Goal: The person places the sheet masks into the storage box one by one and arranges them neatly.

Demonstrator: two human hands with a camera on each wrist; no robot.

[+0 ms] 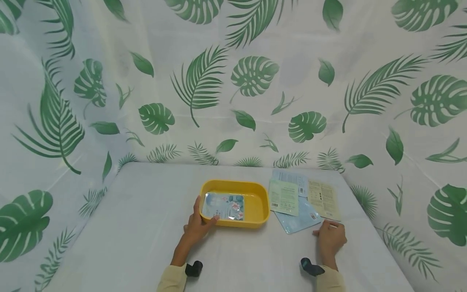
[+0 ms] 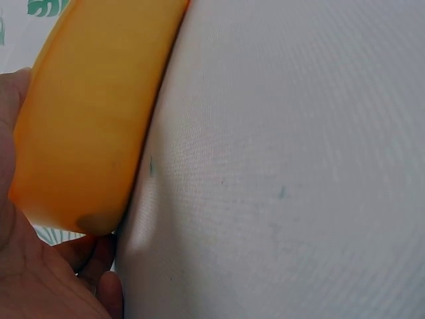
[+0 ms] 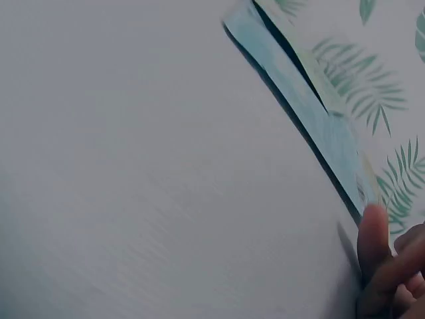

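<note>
At the middle of the table stands a yellow plastic tray (image 1: 257,215), with a shiny blue floral sachet (image 1: 223,207) lying flat in its left half. My left hand (image 1: 198,229) grips the tray's near left corner, thumb at the front rim and fingers along the left side. To the tray's right, several flat sachets overlap: a pale green one (image 1: 284,196), a light blue one (image 1: 297,219), a beige one (image 1: 324,198) and another pale blue one (image 1: 292,176) behind. Just in front of them rests my right hand (image 1: 331,239), fingers loosely curled, thumb near the blue sachet's corner.
A white cloth covers the table (image 1: 146,211). Behind and at both sides hangs a white curtain with green leaf prints (image 1: 255,77). Dark camera straps (image 1: 194,268) sit on both wrists, by the beige sleeves.
</note>
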